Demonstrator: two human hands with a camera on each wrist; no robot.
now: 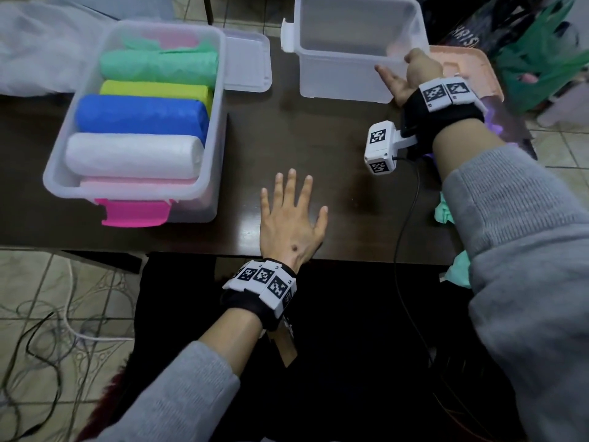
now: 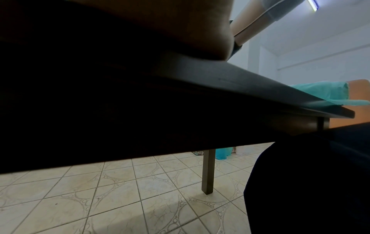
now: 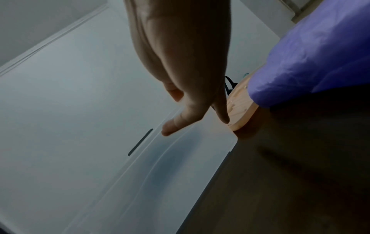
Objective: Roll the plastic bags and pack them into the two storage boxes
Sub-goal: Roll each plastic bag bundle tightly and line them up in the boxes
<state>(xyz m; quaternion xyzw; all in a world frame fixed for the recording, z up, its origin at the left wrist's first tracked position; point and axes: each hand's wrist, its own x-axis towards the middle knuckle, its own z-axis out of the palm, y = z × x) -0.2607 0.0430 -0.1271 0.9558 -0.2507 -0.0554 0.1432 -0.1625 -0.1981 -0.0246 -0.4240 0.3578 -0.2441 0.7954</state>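
While left hand (image 1: 291, 218) rests flat, right hand (image 1: 411, 76) touching box (image 1: 344, 81)

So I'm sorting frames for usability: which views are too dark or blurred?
Head view: bright and mostly sharp, edges bent by the wide lens. Left wrist view: mostly black where the left hand rests on the table. Right wrist view: dim, soft, the right hand blurred against the empty box.

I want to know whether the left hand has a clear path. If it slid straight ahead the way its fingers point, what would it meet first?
The left hand lies flat on the dark table, fingers pointing away from the person. Ahead is bare tabletop, in the gap between the full storage box and the empty storage box. Probably nothing nearby, though depth is unclear.
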